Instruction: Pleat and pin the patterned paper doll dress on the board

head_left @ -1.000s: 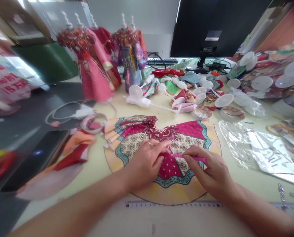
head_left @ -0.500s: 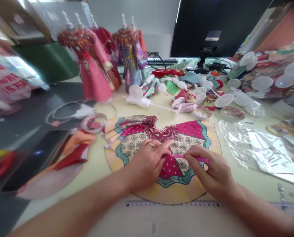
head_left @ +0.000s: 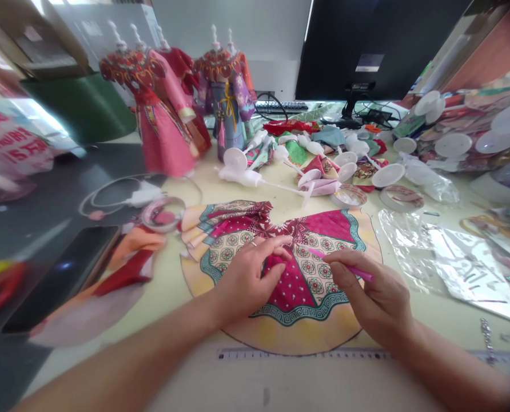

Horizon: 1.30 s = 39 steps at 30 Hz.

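A half-round patterned cloth piece [head_left: 291, 294], like a doll's skirt panel, lies on the table, with magenta and cream sections, a teal border and a yellow edge. Its upper left is gathered into pleats. My left hand [head_left: 250, 274], a ring on one finger, rests on the cloth with its fingers stretched out, the index fingertip near the dark red inner curve. Pinched in my right hand [head_left: 375, 292] is a slim pink pointed tool [head_left: 360, 273]; its exact kind is unclear. The tip points left over the cloth, close to my left fingertips.
A ruler [head_left: 300, 354] lies along the cloth's lower edge. To the left are a phone [head_left: 62, 274] and orange-red fabric [head_left: 130, 274]. Dressed doll forms [head_left: 164, 131] stand behind, by a monitor [head_left: 366, 51]. Tape rolls [head_left: 401, 197] and plastic bags [head_left: 409, 246] lie right.
The pink tool's tip has moved up and left toward the inner curve. My left hand has shifted slightly up and left, its fingers more spread. My right hand has moved slightly right.
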Available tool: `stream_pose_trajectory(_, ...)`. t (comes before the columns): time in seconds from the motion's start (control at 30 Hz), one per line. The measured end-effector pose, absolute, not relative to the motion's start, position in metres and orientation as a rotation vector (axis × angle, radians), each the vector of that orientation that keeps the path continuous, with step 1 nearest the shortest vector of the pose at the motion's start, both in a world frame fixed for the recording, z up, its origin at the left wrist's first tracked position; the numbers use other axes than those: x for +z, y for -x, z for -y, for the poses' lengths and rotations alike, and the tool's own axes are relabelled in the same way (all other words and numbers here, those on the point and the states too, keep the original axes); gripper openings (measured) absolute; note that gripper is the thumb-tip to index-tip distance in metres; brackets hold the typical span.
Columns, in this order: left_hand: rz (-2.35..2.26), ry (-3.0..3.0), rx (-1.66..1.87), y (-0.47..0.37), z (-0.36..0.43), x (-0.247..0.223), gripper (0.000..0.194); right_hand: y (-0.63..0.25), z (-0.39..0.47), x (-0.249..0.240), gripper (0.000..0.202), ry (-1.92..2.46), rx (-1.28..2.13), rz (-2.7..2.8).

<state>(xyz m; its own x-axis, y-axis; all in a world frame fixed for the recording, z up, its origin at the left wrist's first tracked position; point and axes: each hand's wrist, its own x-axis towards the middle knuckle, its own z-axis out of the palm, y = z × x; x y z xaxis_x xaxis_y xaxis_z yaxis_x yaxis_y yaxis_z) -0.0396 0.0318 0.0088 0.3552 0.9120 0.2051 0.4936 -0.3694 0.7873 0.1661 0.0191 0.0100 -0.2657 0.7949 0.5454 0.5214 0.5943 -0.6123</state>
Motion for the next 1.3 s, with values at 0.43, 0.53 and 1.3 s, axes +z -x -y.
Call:
stream_pose_trajectory(0.43, -1.108, -1.55, 0.934, 0.035, -0.023, 0.022, 0.006, -0.16, -0.017, 0.009, 0.023, 0.916, 0.41, 2.012)
stream_pose_trajectory(0.53, -1.081, -1.591, 0.904, 0.033, -0.02, 0.023, 0.008, -0.158, -0.016, 0.009, 0.025, 0.908, 0.433, 2.051)
stream_pose_trajectory(1.3, -1.114, -2.051, 0.898, 0.027, -0.01, 0.02, 0.011, -0.153, -0.016, 0.006, 0.011, 0.873, 0.356, 2.155)
